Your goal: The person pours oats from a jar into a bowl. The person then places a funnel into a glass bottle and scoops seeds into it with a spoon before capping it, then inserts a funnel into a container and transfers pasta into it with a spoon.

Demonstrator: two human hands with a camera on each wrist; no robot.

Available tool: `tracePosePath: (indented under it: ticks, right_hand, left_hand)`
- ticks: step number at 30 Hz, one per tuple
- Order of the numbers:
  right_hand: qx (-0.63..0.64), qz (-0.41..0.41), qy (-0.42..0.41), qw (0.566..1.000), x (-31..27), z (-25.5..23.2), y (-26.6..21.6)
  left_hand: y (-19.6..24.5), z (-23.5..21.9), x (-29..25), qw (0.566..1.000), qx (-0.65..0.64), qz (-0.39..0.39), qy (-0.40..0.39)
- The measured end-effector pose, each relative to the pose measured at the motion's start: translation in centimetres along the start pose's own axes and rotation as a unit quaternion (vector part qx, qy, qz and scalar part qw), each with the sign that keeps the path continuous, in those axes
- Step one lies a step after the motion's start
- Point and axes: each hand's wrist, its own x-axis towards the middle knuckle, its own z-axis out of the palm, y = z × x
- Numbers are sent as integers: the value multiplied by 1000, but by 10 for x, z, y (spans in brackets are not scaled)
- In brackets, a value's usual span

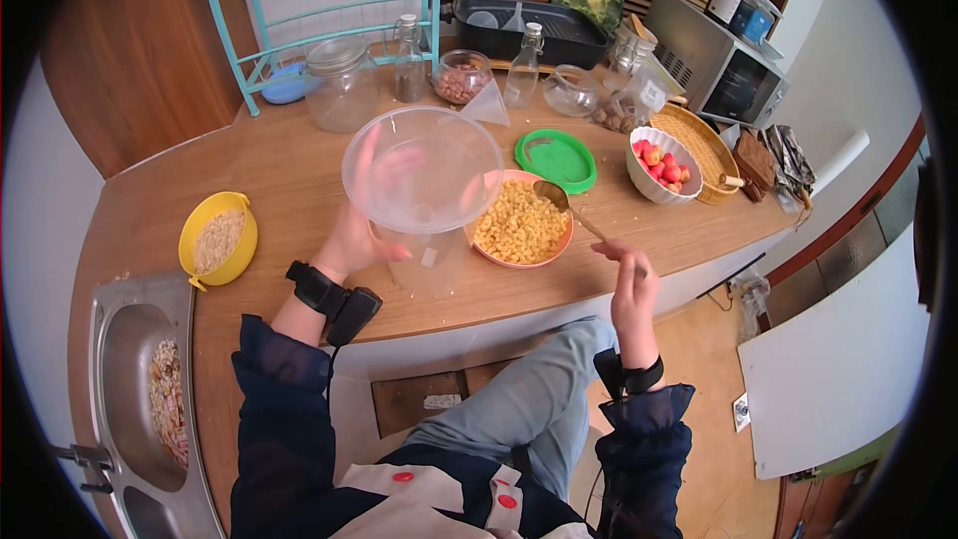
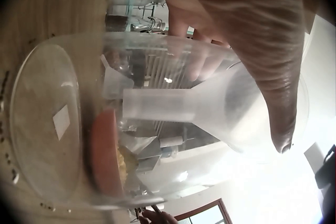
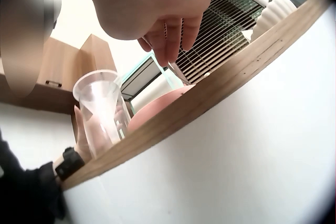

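My left hand (image 1: 354,230) grips a clear plastic container (image 1: 427,265) standing on the counter, its thumb and fingers around the side. A translucent funnel (image 2: 215,103) sits inside it, spout toward the container's bottom. Just right of the container is a pink bowl (image 3: 157,109) filled with small yellow pieces (image 1: 521,224). My right hand (image 1: 631,289) pinches the handle of a metal spoon (image 1: 589,225), whose head rests over the yellow pieces at the bowl's upper right. In the right wrist view, the right hand (image 3: 157,8) hides most of the spoon.
A yellow bowl of flakes (image 1: 218,242) and a sink (image 1: 150,389) lie left. Behind are a green lid (image 1: 556,161), a small funnel (image 1: 487,105), a lidded jar (image 1: 341,90) and glass bottles. A white bowl of red fruit (image 1: 664,167) stands right, near the counter edge.
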Motion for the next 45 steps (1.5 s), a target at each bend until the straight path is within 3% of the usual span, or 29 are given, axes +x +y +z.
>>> tracePosePath:
  ticks: [4, 7, 12, 15, 20, 26, 27, 29, 32, 45]
  right_hand:
    - [133, 84, 41, 987, 13, -6, 9]
    - [200, 99, 35, 974, 20, -11, 18]
    - [184, 99, 4, 978, 25, -8, 24]
    - [235, 133, -5, 963, 25, -2, 33]
    - [341, 200, 50, 917, 26, 4, 43]
    - [358, 274, 86, 888, 31, 7, 38]
    - [359, 274, 85, 888, 31, 7, 37]
    - [369, 275, 91, 883, 31, 9, 35]
    - [369, 273, 101, 883, 32, 10, 29]
    - [364, 238, 114, 893, 31, 7, 27]
  left_hand:
    - [0, -1, -1, 1000, -18, -2, 2]
    - [0, -1, -1, 1000, -30, 1, 0]
    - [2, 0, 0, 1000, -19, -10, 6]
    - [3, -1, 0, 1000, -20, -8, 10]
    - [6, -1, 0, 999, -21, -30, 10]
    - [7, 1, -1, 999, -24, -24, 27]
    - [6, 0, 0, 999, -24, -24, 27]
    - [2, -4, 1, 995, 14, 78, 63]
    - [1, -10, 2, 985, 59, 130, 99]
    - [12, 2, 1, 979, 87, 148, 111]
